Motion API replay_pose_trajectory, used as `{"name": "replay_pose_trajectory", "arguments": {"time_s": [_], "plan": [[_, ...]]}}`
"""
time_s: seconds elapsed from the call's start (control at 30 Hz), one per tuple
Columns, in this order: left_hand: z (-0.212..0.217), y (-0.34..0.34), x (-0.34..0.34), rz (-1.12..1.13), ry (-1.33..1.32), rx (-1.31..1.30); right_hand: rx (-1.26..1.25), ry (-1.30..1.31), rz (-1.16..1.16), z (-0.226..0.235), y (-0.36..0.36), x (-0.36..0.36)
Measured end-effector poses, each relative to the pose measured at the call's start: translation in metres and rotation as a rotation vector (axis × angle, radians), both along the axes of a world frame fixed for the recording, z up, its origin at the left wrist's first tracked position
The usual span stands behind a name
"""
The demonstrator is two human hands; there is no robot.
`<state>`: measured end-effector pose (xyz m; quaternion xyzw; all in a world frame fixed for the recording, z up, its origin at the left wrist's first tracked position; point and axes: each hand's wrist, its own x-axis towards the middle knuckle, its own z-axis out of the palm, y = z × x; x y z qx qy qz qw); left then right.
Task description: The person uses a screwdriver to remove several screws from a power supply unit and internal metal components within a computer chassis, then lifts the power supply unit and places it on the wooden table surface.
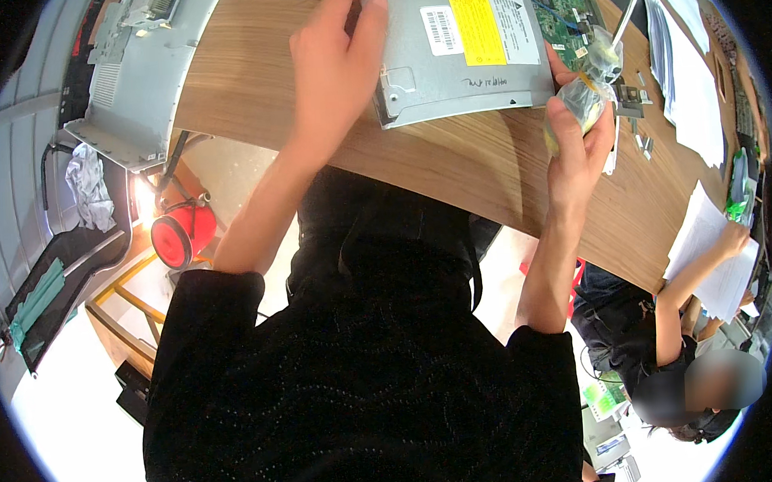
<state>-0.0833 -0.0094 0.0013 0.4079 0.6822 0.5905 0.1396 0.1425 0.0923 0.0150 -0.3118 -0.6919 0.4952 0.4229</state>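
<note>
A flat grey metal computer drive (421, 67) with white and yellow labels and some handwriting is tilted up at the table's near edge. My left hand (335, 62) is closed on its upper left edge, thumb at the corner; the other fingertips are partly hidden. In my right hand (580, 138) is a screwdriver (582, 99), its yellowish handle wrapped in clear plastic with a yellow band. Its metal shank points up and away to the right. Fingers of the right hand also touch the drive's right edge.
Behind the drive lies a green circuit board (566, 13) with cables. Small metal parts (644, 143) and paper stacks (685, 90) are on the right. A grey metal case panel (142, 88) stands at left, a red drum-shaped object (183, 235) below. Another person's arm (690, 292) rests over papers.
</note>
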Motion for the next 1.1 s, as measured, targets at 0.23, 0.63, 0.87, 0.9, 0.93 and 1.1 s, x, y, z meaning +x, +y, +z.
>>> {"name": "replay_pose_trajectory", "arguments": {"time_s": [0.23, 0.63, 0.87, 0.9, 0.93, 1.1], "plan": [[0.000, 0.002, -0.002, 0.037, 0.119, -0.036, -0.064, 0.066, 0.059, 0.001, 0.006, 0.000], [-0.004, -0.002, -0.009, -0.056, -0.103, -0.013, -0.090, -0.032, 0.077, 0.007, 0.010, 0.001], [0.010, -0.054, 0.026, -0.113, -0.105, -0.260, -0.179, 0.012, 0.063, 0.002, 0.004, 0.004], [0.011, -0.056, 0.028, -0.116, -0.106, -0.260, -0.159, 0.072, 0.091, 0.001, 0.005, 0.004], [0.010, -0.056, 0.029, -0.138, -0.096, -0.215, -0.155, 0.063, 0.092, 0.000, 0.005, 0.004], [0.007, -0.050, 0.031, -0.121, -0.182, -0.211, -0.202, 0.014, 0.096, 0.002, 0.005, 0.006]]}}
